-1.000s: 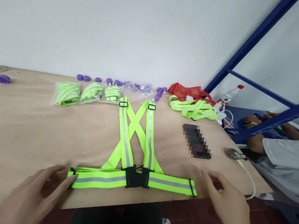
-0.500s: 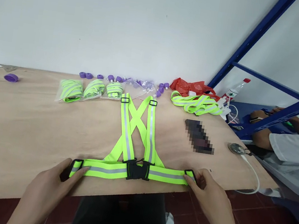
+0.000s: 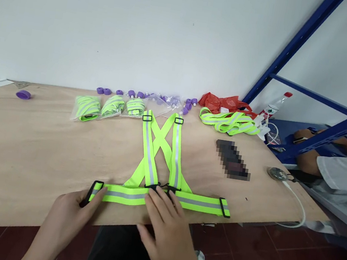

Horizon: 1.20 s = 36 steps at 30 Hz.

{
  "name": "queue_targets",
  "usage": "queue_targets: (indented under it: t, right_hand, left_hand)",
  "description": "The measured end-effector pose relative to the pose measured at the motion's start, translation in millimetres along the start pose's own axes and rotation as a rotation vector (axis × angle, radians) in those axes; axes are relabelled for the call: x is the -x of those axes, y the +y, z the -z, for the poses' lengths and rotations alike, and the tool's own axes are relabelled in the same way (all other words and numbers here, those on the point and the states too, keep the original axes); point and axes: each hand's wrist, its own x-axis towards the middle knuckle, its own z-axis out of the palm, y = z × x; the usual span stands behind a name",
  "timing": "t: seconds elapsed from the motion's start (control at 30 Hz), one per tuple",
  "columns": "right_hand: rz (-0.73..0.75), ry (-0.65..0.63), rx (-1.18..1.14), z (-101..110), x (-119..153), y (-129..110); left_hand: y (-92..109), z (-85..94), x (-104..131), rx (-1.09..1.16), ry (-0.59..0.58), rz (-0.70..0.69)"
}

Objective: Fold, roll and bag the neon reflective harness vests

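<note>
A neon yellow-green reflective harness (image 3: 149,143) with grey stripes lies spread on the table, its two shoulder straps crossing behind. My left hand (image 3: 72,210) pinches the left end of its waist strap beside a black slider buckle (image 3: 95,188). Over the middle of the waist strap rests my right hand (image 3: 167,224), fingers stretched out and covering most of the black centre clip. The strap's right end, with another black slider (image 3: 224,207), lies free on the table.
Several bagged folded harnesses (image 3: 87,107) lie along the back, near purple caps (image 3: 103,91). To the right are a loose harness (image 3: 230,122), a red bag (image 3: 218,103), a blurred-out dark object (image 3: 232,159), a corded round device (image 3: 277,174) and a blue frame (image 3: 289,51). A person's sleeve (image 3: 346,173) shows beyond.
My right hand has let go of the waist strap's right end and moved left onto the centre clip. My left hand keeps its hold on the left end.
</note>
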Motion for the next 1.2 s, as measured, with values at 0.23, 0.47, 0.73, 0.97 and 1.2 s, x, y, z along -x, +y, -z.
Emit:
queue_targets:
  t: [0.23,0.47,0.73,0.97,1.2]
  right_hand:
    - [-0.008,-0.247,-0.042,-20,3,-2]
    - [-0.045,-0.188,-0.014,-40,9,-14]
    - [-0.039,-0.178,0.006,-73,24,-10]
    - [-0.046,0.053,-0.319,-22,22,3]
    - [-0.207,0.445,-0.189,28,52,51]
  left_hand:
    - [26,9.8,4,0.252,0.078,-0.135]
    - [128,-41.7,1,0.089,-0.139,-0.584]
    - [159,-75.6,-9,-0.362,-0.401,-0.724]
    - [137,-70.9,-27,0.060,-0.587,-0.802]
    - [123,-75.0,-28,0.125,-0.525,-0.905]
